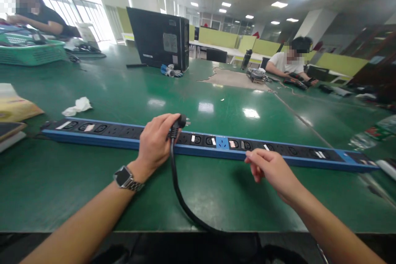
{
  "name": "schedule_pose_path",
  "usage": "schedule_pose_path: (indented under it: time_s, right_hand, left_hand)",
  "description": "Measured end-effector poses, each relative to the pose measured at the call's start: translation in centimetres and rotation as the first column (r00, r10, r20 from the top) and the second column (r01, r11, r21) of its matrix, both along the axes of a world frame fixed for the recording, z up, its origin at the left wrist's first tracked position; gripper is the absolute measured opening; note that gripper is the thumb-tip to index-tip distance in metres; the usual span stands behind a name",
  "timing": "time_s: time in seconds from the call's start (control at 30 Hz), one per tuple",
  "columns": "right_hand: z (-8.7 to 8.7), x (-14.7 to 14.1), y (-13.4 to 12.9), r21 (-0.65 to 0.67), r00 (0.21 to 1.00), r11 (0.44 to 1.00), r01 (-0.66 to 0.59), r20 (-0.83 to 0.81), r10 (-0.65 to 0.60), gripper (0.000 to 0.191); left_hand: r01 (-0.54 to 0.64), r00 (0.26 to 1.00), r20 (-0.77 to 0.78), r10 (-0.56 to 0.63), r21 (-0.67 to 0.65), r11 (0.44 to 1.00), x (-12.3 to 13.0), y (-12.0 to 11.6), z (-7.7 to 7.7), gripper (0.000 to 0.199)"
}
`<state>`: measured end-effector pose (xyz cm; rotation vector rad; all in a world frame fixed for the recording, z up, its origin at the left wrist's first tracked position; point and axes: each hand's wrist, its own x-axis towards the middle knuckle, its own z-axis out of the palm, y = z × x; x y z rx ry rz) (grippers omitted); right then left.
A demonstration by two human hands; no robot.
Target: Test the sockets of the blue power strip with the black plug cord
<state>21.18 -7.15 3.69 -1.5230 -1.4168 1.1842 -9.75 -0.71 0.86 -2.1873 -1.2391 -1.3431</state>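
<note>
A long blue power strip (222, 143) with black socket panels and several small white and pink stickers lies across the table in front of me. My left hand (157, 138), with a watch on its wrist, grips a black power plug (178, 122) just above the strip. The plug's metal pins point to the right, and its thick black cable (177, 189) curves down past the table edge. Near the strip's front side, right of its middle, is my right hand (269, 169). Its fingers are bent and pinched together; whatever may be between the tips is too small to make out.
On the green table (130, 198) lie a crumpled tissue (78, 106), a yellow packet (18, 105) and a plastic bottle (375, 132). Farther back stand a black computer case (157, 39), gloves (171, 71) and a green basket (34, 54). Two people sit across the table.
</note>
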Motion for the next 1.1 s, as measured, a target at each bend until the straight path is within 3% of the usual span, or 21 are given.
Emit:
schedule_pose_path:
  time_s: [0.1,0.2,0.3,0.5,0.63,0.77,0.93,1.1]
  right_hand:
    - [-3.4,1.8,-0.6,-0.074,0.998,0.996,0.053,0.042,-0.05,0.047]
    - [-5.3,2.5,-1.2,-0.066,0.994,0.992,0.108,0.023,-0.106,0.049]
    - [-5.9,2.6,-1.4,-0.009,0.991,0.991,0.131,-0.001,-0.131,0.048]
    - [-6.3,2.4,-1.9,0.099,0.987,0.985,0.138,0.071,-0.145,0.044]
    - [-6.7,2.3,-2.3,0.153,0.983,0.979,0.137,0.098,-0.153,0.043]
    - [-7.0,2.3,-2.2,0.194,0.982,0.973,0.127,0.117,-0.152,0.042]
    - [-7.3,2.2,-2.0,0.228,0.979,0.966,0.122,0.13,-0.154,0.04]
    - [-7.4,2.4,-2.1,0.254,0.979,0.958,0.13,0.117,-0.164,0.039]
  left_hand:
    - [0.142,0.985,-0.079,-0.152,-0.125,0.982,-2.6,0.4,-0.6,0.044]
    - [0.235,0.952,-0.138,-0.274,-0.243,0.941,-3.2,0.6,-1.1,0.049]
    - [0.262,0.936,-0.149,-0.319,-0.313,0.913,-2.7,1.0,-1.4,0.05]
    - [0.179,0.932,-0.213,-0.294,-0.435,0.882,-2.5,1.7,-1.0,0.042]
    - [0.224,0.897,-0.263,-0.356,-0.422,0.878,-2.7,2.0,-1.0,0.04]
    - [0.235,0.937,-0.153,-0.314,-0.39,0.89,-2.4,1.4,-1.1,0.036]
    - [0.229,0.968,0.162,-0.194,-0.237,0.944,0.7,0.3,0.0,0.035]
    - [0.293,0.95,-0.007,-0.313,-0.33,0.897,6.9,0.4,0.4,0.034]
